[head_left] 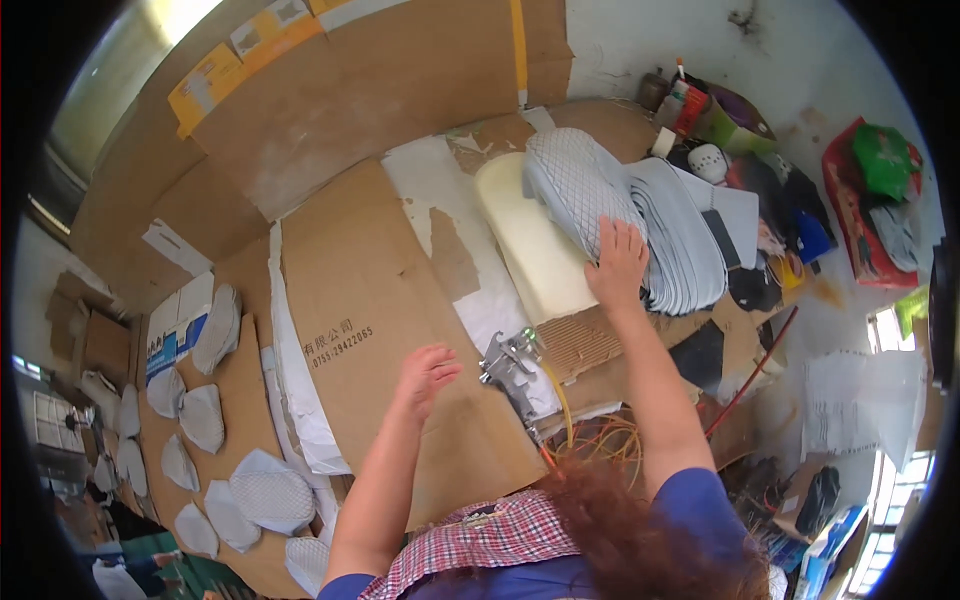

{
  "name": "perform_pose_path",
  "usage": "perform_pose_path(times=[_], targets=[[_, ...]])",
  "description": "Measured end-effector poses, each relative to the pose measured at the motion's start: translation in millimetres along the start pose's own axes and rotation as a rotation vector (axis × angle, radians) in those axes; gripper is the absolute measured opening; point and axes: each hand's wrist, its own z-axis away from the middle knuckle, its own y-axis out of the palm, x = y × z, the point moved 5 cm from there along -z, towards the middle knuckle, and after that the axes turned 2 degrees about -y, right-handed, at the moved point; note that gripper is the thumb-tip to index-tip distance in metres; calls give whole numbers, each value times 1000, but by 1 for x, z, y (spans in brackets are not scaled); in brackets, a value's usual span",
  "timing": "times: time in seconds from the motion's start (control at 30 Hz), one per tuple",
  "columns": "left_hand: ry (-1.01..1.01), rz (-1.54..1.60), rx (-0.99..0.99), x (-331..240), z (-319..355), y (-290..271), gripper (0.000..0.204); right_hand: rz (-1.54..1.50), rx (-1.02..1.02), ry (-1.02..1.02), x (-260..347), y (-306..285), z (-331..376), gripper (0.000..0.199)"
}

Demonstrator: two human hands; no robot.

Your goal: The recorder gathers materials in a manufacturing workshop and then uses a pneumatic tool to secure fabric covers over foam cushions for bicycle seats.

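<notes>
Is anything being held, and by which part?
The left hand holds nothing. The right hand overlaps the oblong grey quilted fabric at its near end; gripping cannot be told.

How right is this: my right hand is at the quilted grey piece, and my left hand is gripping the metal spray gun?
One part is wrong: in the head view, your left hand isn't gripping the metal spray gun; it is over the brown cardboard, apart from the gun. Your right hand is at the quilted grey piece.

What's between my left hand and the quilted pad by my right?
In the head view, cardboard, white paper, then a cream block lie between your left hand and the quilted pad. A spray gun sits nearer you.
</notes>
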Motion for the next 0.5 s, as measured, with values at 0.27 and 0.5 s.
perform_pose_path(times=[0.27,0.5], targets=[[-9,-90,109,-13,-11,66,23,-294,-9,188,-119,34,-123,22],[23,-10,77,-19,5,76,23,-645,-212,80,-68,-91,-119,27]])
